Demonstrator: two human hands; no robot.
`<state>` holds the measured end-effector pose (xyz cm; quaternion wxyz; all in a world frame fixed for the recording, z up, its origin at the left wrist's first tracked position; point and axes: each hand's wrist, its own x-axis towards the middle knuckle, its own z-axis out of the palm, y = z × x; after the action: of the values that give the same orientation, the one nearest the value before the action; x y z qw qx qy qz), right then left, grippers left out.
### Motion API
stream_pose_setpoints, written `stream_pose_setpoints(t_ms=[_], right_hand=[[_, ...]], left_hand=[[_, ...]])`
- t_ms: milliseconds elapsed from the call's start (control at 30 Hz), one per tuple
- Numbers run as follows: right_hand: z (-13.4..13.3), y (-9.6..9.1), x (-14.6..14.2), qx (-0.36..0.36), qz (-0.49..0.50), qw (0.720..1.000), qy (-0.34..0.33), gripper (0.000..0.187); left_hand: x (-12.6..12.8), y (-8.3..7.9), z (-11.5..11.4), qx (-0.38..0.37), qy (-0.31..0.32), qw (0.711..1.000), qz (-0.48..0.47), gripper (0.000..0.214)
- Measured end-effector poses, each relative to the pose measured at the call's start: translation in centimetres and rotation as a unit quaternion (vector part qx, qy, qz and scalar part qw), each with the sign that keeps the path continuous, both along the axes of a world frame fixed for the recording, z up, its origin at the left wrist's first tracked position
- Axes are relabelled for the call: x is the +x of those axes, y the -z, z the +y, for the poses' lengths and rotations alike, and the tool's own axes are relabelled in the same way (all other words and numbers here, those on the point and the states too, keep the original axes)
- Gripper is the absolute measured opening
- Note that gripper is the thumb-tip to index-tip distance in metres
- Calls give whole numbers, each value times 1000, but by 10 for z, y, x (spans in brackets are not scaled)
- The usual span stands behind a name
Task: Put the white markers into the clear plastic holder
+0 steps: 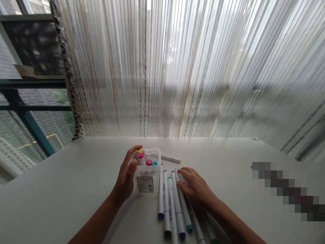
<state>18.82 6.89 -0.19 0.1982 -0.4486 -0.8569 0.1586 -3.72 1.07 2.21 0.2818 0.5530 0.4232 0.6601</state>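
While the left hand (126, 179) clamps the clear box (156, 179), the right hand (195, 188) lies over loose markers (178, 207) right of it on the desk (233, 173); whether that grip is closed, I cannot tell. Picking 1 up seems underway; the next move needs a pinch.

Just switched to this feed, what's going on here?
A person's left hand cups the left side of a clear plastic box holding markers with yellow, pink, red and blue tops. The right hand touches a row of white-barrelled markers lying beside it on the white table. One white marker with a yellow end lies behind the box.
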Motion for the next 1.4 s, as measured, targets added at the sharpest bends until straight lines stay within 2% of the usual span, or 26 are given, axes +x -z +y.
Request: stream_pose_setpoints(t_ms=[1400], right_hand=[[0,-1,0,-6,-7,1000,-1,34]], left_hand=[[1,-2,0,13,-7,1000,14,52]])
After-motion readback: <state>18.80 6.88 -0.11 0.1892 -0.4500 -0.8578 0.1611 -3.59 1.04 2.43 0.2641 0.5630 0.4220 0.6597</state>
